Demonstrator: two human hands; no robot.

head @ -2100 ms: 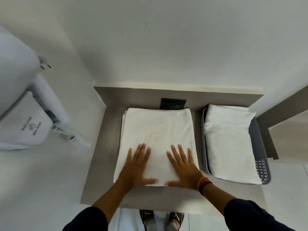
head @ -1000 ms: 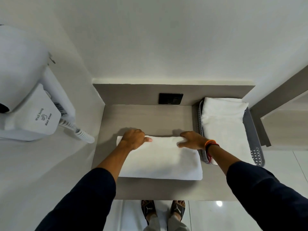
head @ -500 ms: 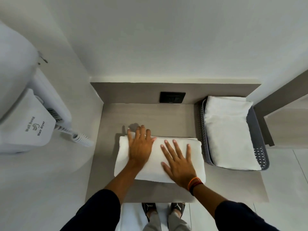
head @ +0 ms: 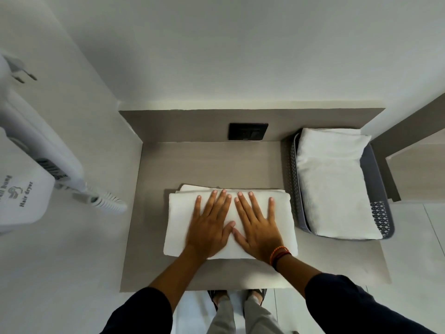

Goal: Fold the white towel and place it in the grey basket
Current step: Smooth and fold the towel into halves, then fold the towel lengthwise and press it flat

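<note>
**Desk:** Set the scene for me, left to right.

**Photographer:** A pale-walled alcove with a grey-brown counter [head: 212,165] built into it. On the left wall hangs a white hair dryer [head: 26,189], its coiled cord [head: 108,203] trailing toward the counter's edge. A black wall socket [head: 248,131] sits at the back, centre.

**Desk:** And the action?

**Photographer:** The white towel [head: 180,225] lies folded into a thick rectangle near the counter's front edge. The left hand [head: 209,227] and right hand [head: 258,227] press flat on top of it, side by side, fingers spread, thumbs almost meeting. Neither hand has a grip on anything; both lie open, palms down. A red and black band [head: 279,254] circles the right wrist.

**Desk:** Where does it go?

**Photographer:** Just beside the towel's right end stands the grey basket [head: 382,213], already carrying another folded white towel [head: 334,189] that covers nearly all of its floor.

**Desk:** What could spoil it?

**Photographer:** My reading: the layers at the far edge sit slightly out of line, so lifting from one end alone could let the fold slide open. The hands would need to go under both short ends together. The basket's near wall is close, and a low carry could snag the towel on that rim or push the basket along the counter. With the basket already so full, a towel set off-centre may slump over the side.
</note>
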